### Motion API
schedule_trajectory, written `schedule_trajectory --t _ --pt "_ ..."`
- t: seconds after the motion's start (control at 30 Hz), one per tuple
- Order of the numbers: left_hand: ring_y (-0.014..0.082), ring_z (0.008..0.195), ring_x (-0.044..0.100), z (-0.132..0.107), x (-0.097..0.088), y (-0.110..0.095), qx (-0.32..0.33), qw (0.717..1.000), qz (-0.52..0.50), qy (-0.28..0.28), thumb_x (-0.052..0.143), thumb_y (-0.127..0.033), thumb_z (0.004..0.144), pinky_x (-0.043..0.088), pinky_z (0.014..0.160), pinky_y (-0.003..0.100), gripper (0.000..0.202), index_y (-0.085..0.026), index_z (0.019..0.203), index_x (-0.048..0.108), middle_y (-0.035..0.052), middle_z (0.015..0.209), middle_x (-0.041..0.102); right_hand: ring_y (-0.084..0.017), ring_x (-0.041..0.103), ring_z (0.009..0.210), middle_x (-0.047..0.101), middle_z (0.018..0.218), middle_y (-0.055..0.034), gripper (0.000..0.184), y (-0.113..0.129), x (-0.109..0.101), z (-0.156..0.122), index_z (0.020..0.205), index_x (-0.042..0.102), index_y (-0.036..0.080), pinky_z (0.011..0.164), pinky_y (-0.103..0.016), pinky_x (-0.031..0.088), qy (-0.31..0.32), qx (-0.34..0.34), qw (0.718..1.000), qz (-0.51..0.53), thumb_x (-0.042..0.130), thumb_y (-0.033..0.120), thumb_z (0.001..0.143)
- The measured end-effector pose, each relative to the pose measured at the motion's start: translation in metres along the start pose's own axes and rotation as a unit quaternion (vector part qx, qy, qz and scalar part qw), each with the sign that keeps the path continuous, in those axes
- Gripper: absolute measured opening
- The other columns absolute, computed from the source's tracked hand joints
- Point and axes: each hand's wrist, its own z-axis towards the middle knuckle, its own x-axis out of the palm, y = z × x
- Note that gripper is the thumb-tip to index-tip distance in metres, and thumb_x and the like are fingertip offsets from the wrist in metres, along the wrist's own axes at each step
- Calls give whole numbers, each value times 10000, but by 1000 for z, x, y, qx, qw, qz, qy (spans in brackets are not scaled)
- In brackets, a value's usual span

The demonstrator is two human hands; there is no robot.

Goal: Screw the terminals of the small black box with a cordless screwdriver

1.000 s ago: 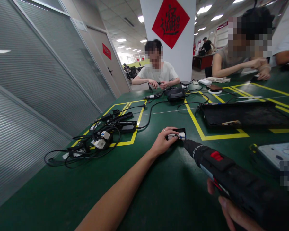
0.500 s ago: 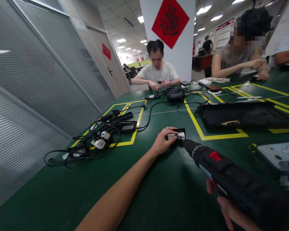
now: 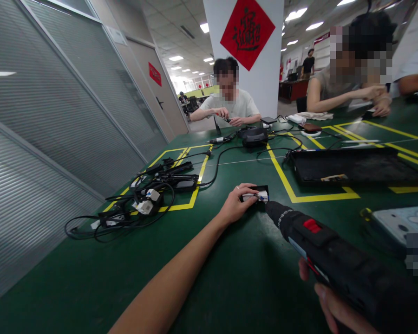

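Note:
My left hand [image 3: 237, 203] grips a small black case [image 3: 265, 190] with a white part inside, holding it against the green table [image 3: 209, 273]. The fingers cover its left half. In my right hand [image 3: 334, 297] is a black cordless drill [image 3: 334, 253] with a red switch on top. Its chuck points at the case, and the tip meets the case's near right side; the bit itself is barely visible. Most of my right hand is hidden under the drill body.
Tangled black cables with adapters [image 3: 149, 202] lie at the left. A black tray [image 3: 355, 169] stands at the right, with a light-blue patterned object [image 3: 404, 218] nearer me. A black device [image 3: 253, 137] sits farther back. Co-workers sit across the table, one handling small parts [image 3: 229, 120].
My hands, the case and the drill are nearly where they were. The co-worker opposite has raised one hand over the other. A person in the background has shifted right.

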Motion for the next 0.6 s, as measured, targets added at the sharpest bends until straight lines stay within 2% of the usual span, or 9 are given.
schedule_trajectory --t 0.13,0.2,0.27,0.33,0.47,0.6 --pt "214 1145 524 1 1 3 9 1000 -1 -2 583 -223 824 360 1033 423 189 -196 989 672 77 1210 580 -153 624 434 719 772 -27 195 12 4 -2 938 639 248 427 -260 538 -2 70 994 87 618 237 744" --pt "212 1140 527 1 1 2 11 1000 0 0 580 -219 825 361 1032 424 185 -196 986 670 75 1208 582 -153 612 418 682 630 -1 139 16 4 -1 884 631 229 428 -253 524 11 91 989 114 625 255 747" --pt "210 1142 527 1 1 2 11 1000 1 2 577 -216 826 362 1032 422 181 -195 981 669 75 1207 583 -148 598 399 605 483 37 79 23 3 -2 824 624 219 429 -237 505 19 79 991 107 630 268 763" --pt "210 1146 524 1 1 1 8 1000 1 5 578 -221 827 363 1031 420 181 -194 981 667 75 1214 579 -140 605 422 564 435 55 44 33 3 -7 797 628 220 458 -225 500 6 57 994 91 615 262 797" --pt "215 1142 526 1 0 -1 2 1000 2 3 588 -244 825 364 1028 429 184 -199 985 667 75 1228 573 -138 639 529 632 535 24 188 55 3 -22 778 658 206 588 -267 538 -17 12 1000 23 531 285 893" --pt "217 1151 521 1 0 -1 3 1000 0 5 596 -247 819 360 1031 426 180 -200 976 669 78 1225 575 -172 655 771 678 816 -22 155 60 4 -28 893 646 166 712 -346 553 -23 -5 1000 5 571 301 907"
